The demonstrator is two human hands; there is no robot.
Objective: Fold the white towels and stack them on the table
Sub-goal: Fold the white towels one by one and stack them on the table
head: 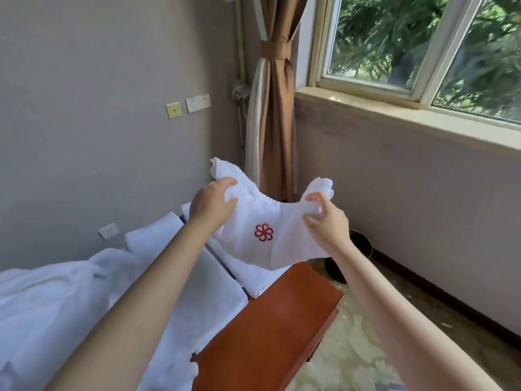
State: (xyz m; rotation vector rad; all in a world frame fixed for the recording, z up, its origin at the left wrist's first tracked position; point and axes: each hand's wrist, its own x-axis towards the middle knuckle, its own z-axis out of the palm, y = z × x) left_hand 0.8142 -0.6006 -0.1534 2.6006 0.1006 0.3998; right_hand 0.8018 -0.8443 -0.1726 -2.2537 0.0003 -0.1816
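Fingers (pixel 229 182) gripping towel (pixel 270 221), folded stack (pixel 248 275) beneath, curtain (pixel 277 122) behind

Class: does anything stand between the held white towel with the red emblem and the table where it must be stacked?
Nothing visible does. The white towel with the red flower emblem, gripped by left hand and right hand, hangs in open air above a folded white towel on the reddish-brown wooden table.

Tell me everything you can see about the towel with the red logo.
The white towel looks like soft terry, with a red flower-like emblem stitched near its middle. It hangs above the wooden table, sagging between the left hand and right hand, which grip its upper edge; both corners stick up past them.
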